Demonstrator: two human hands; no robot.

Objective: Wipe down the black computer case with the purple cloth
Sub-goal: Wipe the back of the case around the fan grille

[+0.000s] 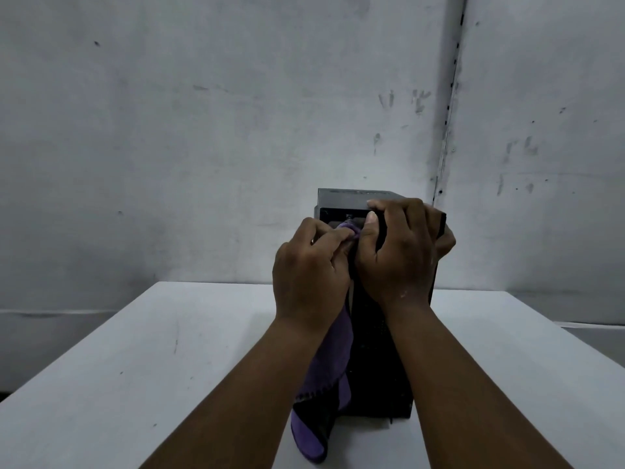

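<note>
Purple cloth (333,360) is pinched in your left hand (309,265), a bunched bit pressed by the fingertips against the upper near face of the black computer case (375,363); the rest hangs loose down the case's left edge to the white table (135,367). Your right hand (400,248) grips the top of the case, thumb on the near face, fingers curled over the upper right edge, so it looks like you're bracing it. Case stands upright near the middle of the table, close to the grey wall (203,113).

Progress, as a judgement: you're mid-wipe, working the top of the near face. Nothing shows which panels are already clean; black surface in dim light gives no dust or streak contrast. Assume the lower near face, both sides, top and rear are still to do.

Can't see:
- both side panels and the rear, hidden by the viewing angle
- most of the upper near face, covered by your hands
- actual cloth contact patch, under your left fingers
- detail in the recessed strip at the top of the face, too dark to read
- case base by the cloth tail, lost in shadow
</note>
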